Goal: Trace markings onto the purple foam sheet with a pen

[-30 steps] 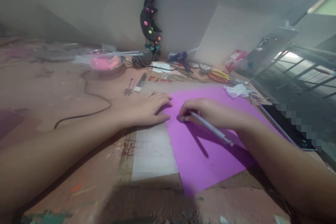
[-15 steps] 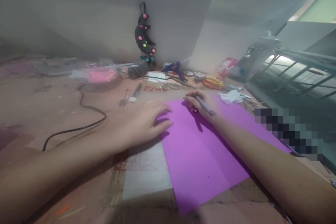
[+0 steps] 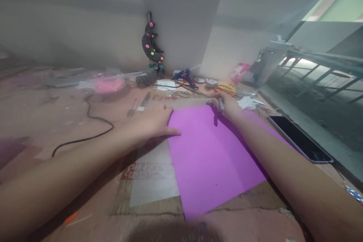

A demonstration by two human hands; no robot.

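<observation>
So, head camera, the only view here. Clock directions go from the middle of the purple sheet (image 3: 212,159), which lay flat on the table (image 3: 68,113), kinda tilted, partly over a thin whitish paper (image 3: 153,193) sticking out at 8 o'clock.

Left hand (image 3: 159,121) was at 10 o'clock, palm down by the sheet's left edge. It wasn't gripping anything: thumb was spread well away from the fingers and reached over the purple. Can't really tell how hard it pressed, if at all.

Right hand (image 3: 227,106) was up at 12 o'clock near the far edge, fingers curled in narrow around a pen (image 3: 221,104). Couldn't make out the tip, so no clue whether it touched the sheet.

Around that: black phone (image 3: 302,140) toward 3 o'clock, crumpled white tissue (image 3: 247,103) at 1, yellow-and-orange handles (image 3: 227,90) just past the right hand at 12. Blue glue gun (image 3: 185,76) sat at 11, with a dark moon ornament (image 3: 150,45) behind it against the wall, also 11ish. Grey yarn (image 3: 146,78) was at 10, and a dark cable (image 3: 99,138) snaked around at 9.
</observation>
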